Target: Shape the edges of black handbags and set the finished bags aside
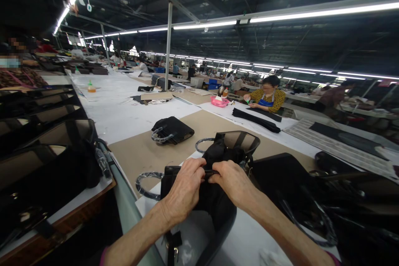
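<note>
A black handbag [218, 208] lies before me on the table, its plastic-wrapped handle [145, 185] sticking out to the left. My left hand [187, 187] pinches the bag's dark upper edge, fingers closed. Close beside it, my right hand [232, 181] grips the same edge with thumb and bent fingers. The fingertips of both hands nearly meet. Just beyond them stands another black bag with a beige lining [241, 139]. A smaller black bag [174, 129] with a wrapped handle lies farther off, left of centre.
Black bags [62, 133] fill a rack at the left; more bags [286, 178] lie at the right. Across the table [124, 120] sits a person in a yellow patterned top [277, 99], near a pink basket [220, 101] and black strips [255, 119]. A glue bottle [91, 87] stands far left.
</note>
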Demonstrator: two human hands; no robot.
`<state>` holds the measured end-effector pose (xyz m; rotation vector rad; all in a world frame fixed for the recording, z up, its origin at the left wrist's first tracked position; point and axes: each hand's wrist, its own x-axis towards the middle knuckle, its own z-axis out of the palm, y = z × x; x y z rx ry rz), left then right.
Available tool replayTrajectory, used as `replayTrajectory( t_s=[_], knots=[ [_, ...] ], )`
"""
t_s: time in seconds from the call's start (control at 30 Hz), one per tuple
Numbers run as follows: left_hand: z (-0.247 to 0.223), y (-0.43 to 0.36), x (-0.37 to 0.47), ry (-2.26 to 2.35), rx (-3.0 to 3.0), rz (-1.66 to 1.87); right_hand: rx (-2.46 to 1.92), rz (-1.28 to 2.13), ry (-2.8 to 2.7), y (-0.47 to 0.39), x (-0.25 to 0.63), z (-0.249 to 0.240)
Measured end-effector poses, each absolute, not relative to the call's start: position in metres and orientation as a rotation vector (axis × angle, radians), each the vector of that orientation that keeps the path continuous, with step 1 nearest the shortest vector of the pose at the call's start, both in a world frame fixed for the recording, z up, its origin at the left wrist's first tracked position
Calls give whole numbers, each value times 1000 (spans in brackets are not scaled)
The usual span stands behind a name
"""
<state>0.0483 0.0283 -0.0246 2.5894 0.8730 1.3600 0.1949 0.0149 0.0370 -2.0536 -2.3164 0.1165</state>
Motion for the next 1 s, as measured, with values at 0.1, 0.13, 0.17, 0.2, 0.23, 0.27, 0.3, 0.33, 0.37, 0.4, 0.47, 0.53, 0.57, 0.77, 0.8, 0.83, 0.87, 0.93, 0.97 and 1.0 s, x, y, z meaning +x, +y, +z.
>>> replayTrajectory(
  t_s=[0.1,0.13,0.17,0.2,0.23,0.27,0.3,0.33,0.37,0.4,0.47,0.53,0.57,0.77,0.8,0.83,0.87,0.93,0.97,1.0],
  knots=[
    [-23,28,48,867,2547,1338,-2035,76,-2349,13,196,36],
    [-22,29,49,882,2513,1337,-2032,61,-2355,12,196,35],
    [-22,29,49,905,2480,1336,-2025,34,-2362,11,196,35],
    [-21,29,50,938,2455,1330,-2017,-4,-2371,10,196,35],
    [-21,30,52,980,2439,1317,-2007,-49,-2383,9,196,35],
    [-21,30,53,1026,2434,1297,-1996,-97,-2398,8,196,35],
    [-21,30,54,1070,2436,1274,-1983,-144,-2415,8,195,35],
    [-21,30,54,1111,2439,1254,-1974,-179,-2431,8,195,36],
    [-21,29,55,1145,2440,1237,-1969,-199,-2442,8,194,36],
    [-21,29,55,1169,2441,1225,-1968,-202,-2449,8,194,37],
    [-21,29,55,1199,2437,1212,-1965,-195,-2454,9,193,39],
    [-21,30,54,1210,2434,1197,-1959,-178,-2459,10,193,40],
    [-21,30,54,1210,2433,1189,-1952,-167,-2459,10,193,40],
    [-19,33,53,1220,2415,1132,-1890,-107,-2440,10,195,40],
    [-19,34,54,1222,2412,1125,-1879,-95,-2440,10,195,39],
    [-18,34,54,1226,2409,1118,-1872,-78,-2439,11,196,39],
    [-17,33,53,1229,2405,1110,-1866,-59,-2436,11,196,39],
    [-15,32,51,1215,2404,1091,-1866,-23,-2415,12,197,40],
    [-13,31,49,1203,2414,1093,-1875,4,-2403,12,197,40],
    [-11,30,46,1197,2435,1097,-1886,36,-2390,12,198,40]
  ],
)
